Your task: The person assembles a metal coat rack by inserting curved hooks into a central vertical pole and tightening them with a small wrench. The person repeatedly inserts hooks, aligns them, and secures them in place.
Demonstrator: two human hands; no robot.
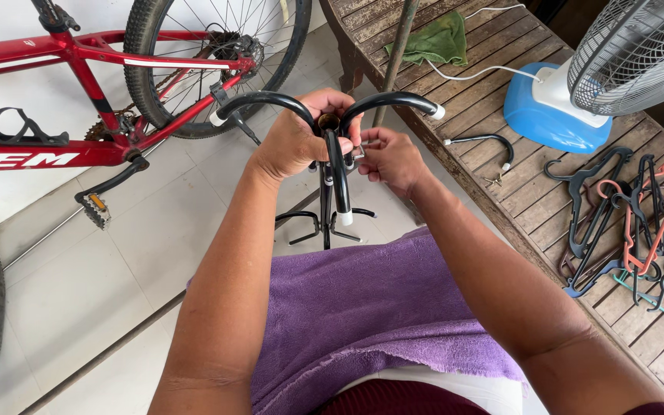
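Note:
A black metal stand (326, 215) rises from the tiled floor in front of my lap. Its top carries curved black hook arms (393, 100) with white end caps, spreading left, right and toward me. My left hand (297, 138) grips the top of the pole just under the left arm. My right hand (390, 157) pinches a small metal fastener against the pole's top on the right side. A purple towel (363, 307) covers my lap.
A red bicycle (78, 100) stands on the floor to the left. On the wooden bench (516, 192) at right lie a loose black hook arm (486, 142), several coloured clothes hangers (624, 223), a green cloth (436, 38) and a blue-based fan (578, 84).

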